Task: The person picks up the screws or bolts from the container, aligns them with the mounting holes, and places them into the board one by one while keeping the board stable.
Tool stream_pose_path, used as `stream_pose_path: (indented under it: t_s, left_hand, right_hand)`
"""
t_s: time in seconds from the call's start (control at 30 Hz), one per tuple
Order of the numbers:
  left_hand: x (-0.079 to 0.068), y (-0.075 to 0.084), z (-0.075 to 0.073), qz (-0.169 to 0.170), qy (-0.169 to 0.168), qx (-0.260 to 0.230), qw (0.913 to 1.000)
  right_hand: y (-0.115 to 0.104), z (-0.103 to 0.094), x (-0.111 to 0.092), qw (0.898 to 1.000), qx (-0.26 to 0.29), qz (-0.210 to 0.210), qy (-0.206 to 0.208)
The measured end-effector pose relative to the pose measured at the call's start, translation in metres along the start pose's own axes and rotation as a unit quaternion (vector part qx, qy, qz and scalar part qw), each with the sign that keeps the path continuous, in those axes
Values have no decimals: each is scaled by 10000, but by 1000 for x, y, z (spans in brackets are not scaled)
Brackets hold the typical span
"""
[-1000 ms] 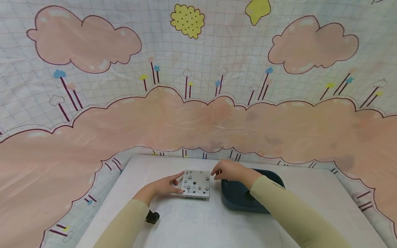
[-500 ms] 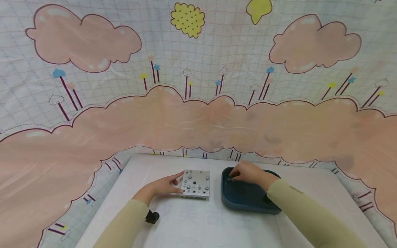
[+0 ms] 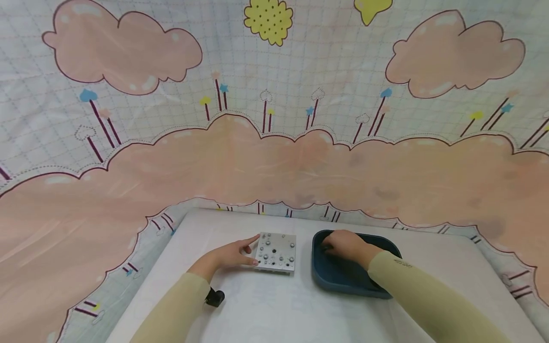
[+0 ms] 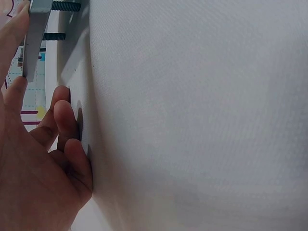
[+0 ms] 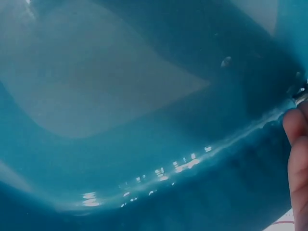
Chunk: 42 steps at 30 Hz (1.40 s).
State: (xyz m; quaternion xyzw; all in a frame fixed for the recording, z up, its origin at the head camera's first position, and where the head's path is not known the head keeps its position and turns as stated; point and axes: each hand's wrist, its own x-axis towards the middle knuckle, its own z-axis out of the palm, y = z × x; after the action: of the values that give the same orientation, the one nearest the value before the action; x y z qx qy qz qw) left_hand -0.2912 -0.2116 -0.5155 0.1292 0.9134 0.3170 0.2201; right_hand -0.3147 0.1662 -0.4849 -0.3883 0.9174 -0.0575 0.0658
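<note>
A square silver metal plate (image 3: 280, 251) with several bolt heads and holes on top stands on the table. Black threaded bolts (image 4: 54, 36) stick out from its underside in the left wrist view. My left hand (image 3: 231, 255) holds it at the left side, thumb at the near corner and index finger at the far one. The other fingers curl by the tabletop. My right hand (image 3: 348, 247) reaches down inside the dark blue tray (image 3: 326, 281), at its left end. Its fingertips pinch a small ribbed metal screw (image 5: 300, 99), mostly hidden at the frame edge.
A white-covered table (image 3: 257, 314) bears the plate and the tray, which stands just right of the plate. A small black device (image 3: 216, 298) shows beneath the left sleeve. Behind hangs a patterned curtain (image 3: 240, 166) with clouds.
My right hand has gone from beside the plate's right edge over into the tray, now lower in it. The left hand stays at the plate. The head view has shifted slightly.
</note>
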Motion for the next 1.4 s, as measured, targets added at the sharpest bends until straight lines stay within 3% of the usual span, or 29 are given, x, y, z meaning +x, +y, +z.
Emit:
stream_pose_path:
  t_s: [0.43, 0.7, 1.03, 1.4]
  left_hand:
    - [3, 5, 0, 36, -39, 52, 10000]
    - [1, 5, -1, 70, -27, 4, 10000]
    - [0, 1, 0, 65, -4, 31, 10000]
    - [0, 1, 0, 25, -44, 38, 10000]
  right_hand:
    - [0, 6, 4, 9996, -74, 225, 119]
    - [3, 6, 1, 9986, -121, 501, -114]
    - [-6, 4, 4, 9992, -324, 167, -170]
    - [-7, 2, 5, 9990, -209, 213, -339]
